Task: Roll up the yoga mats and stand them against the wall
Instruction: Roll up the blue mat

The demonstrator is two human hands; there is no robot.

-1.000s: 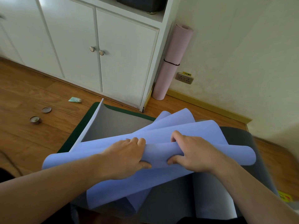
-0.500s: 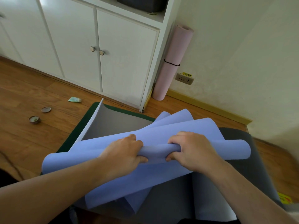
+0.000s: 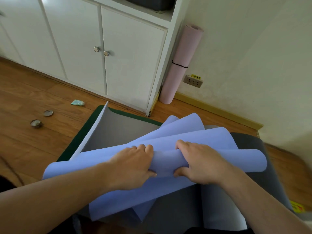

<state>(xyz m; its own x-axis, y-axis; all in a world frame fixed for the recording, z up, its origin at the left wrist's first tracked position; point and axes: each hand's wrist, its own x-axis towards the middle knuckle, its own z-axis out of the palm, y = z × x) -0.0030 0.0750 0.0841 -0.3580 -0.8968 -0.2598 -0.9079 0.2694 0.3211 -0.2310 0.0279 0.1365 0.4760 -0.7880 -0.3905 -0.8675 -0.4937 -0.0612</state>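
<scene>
1. The left hand [image 3: 133, 166] curls over the loose roll of the blue mat [image 3: 194, 142], fingers on its far side and thumb on the near side; half a second ago it clenched the roll tighter.
2. The right hand [image 3: 200, 162] grips the same roll just beside it, thumb tucked below, and its fingers now lie flatter than before.
3. The roll looks wider than it did, and its right end reaches further right.
4. The blue mat, grey beneath, lies in loose folds over a green mat [image 3: 87, 130] on the floor [image 3: 33, 92].
5. One pink mat [image 3: 180, 65], rolled and banded, leans upright in the corner between the cupboard [image 3: 76, 39] and the wall [image 3: 253, 56].
6. That makes three mats.
7. Two small tins [image 3: 36, 123] sit on the floor at left.
</scene>
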